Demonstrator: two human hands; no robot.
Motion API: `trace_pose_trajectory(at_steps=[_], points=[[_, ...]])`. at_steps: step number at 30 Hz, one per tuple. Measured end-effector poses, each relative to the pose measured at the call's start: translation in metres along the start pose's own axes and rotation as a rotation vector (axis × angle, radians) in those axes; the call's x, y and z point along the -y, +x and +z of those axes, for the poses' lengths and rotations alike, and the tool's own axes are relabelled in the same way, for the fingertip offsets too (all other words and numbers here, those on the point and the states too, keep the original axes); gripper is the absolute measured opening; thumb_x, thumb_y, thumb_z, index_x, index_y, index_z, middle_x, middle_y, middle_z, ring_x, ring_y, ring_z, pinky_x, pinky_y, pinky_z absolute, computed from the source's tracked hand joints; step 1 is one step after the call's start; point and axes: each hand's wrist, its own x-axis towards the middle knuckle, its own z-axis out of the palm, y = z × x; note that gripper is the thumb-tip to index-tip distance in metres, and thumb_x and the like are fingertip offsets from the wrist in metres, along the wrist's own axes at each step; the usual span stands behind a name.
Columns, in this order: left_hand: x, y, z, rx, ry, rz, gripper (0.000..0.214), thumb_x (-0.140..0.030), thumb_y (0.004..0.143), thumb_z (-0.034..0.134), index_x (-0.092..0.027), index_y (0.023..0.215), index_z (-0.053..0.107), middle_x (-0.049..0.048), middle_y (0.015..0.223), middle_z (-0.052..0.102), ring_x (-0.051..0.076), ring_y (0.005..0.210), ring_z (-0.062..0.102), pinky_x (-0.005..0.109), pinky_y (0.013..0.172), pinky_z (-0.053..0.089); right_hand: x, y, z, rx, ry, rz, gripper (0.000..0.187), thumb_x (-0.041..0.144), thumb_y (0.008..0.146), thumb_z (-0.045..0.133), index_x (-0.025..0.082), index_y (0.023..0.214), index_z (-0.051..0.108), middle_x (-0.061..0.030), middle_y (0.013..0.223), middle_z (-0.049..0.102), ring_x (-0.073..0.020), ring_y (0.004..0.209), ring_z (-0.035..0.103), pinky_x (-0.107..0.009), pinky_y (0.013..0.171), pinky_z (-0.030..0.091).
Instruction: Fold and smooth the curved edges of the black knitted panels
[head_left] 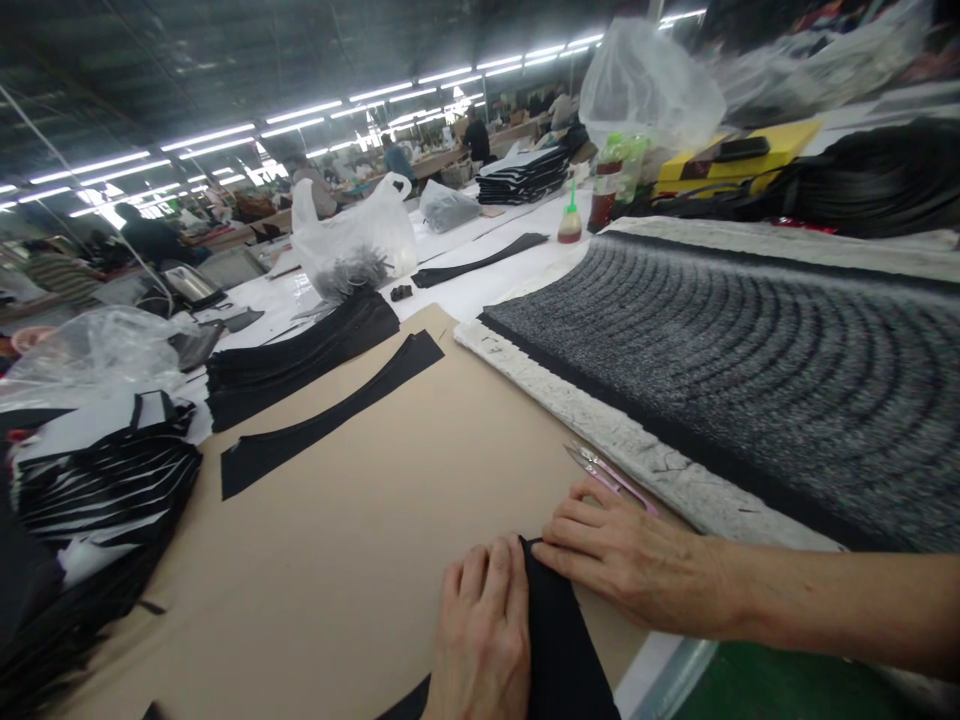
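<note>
1. Your left hand (484, 635) lies flat and low, fingers together, pressed against the left side of the upper end of a black fabric piece (561, 640). You can't tell whether it grips the cloth.
2. Your right hand (622, 560) reaches in from the right, fingers slightly spread, with the fingertips (541, 548) at the top of that piece. It isn't clearly pinching.
3. The black fabric piece lies between your 2 hands, on a tan paper sheet (360, 500), close to the counter's near edge.
4. Pink-handled snips (611, 478) lie just beyond your right hand, at the sheet's far right edge.
5. A curved black strip (330, 415) lies on the tan paper sheet, and a stack of black strips (300, 355) sits just past it.
6. At the counter's left edge, a layered black-and-white stack (105, 490) sits beside the sheet.
7. To the right lies a grey patterned textile roll (720, 370), and further along the counter (480, 280) stands a plastic bag of black scraps (352, 240).
8. Co-workers (476, 135) stand far off at other counters.
</note>
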Motion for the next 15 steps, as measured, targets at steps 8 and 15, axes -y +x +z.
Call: trace_pose_trajectory(at_steps=[8, 15], points=[[-0.001, 0.0033, -0.0064, 0.04, 0.128, 0.079, 0.045, -0.008, 0.079, 0.046, -0.01, 0.122, 0.06, 0.0088, 0.119, 0.059, 0.024, 0.099, 0.048, 0.036, 0.08, 0.042, 0.0011, -0.0018, -0.0017, -0.006, -0.017, -0.019, 0.03, 0.009, 0.096, 0.037, 0.01, 0.118, 0.057, -0.0076, 0.094, 0.061, -0.0201, 0.087, 0.05, -0.042, 0.085, 0.035], [0.0033, 0.0029, -0.0075, -0.028, 0.097, 0.094, 0.043, -0.007, 0.087, 0.037, -0.011, 0.124, 0.059, 0.0049, 0.114, 0.064, 0.022, 0.1, 0.05, 0.034, 0.084, 0.038, 0.004, -0.0037, -0.0019, 0.014, -0.058, -0.018, 0.029, 0.007, 0.094, 0.037, 0.01, 0.114, 0.058, -0.0069, 0.092, 0.06, -0.0196, 0.081, 0.05, -0.042, 0.081, 0.035]])
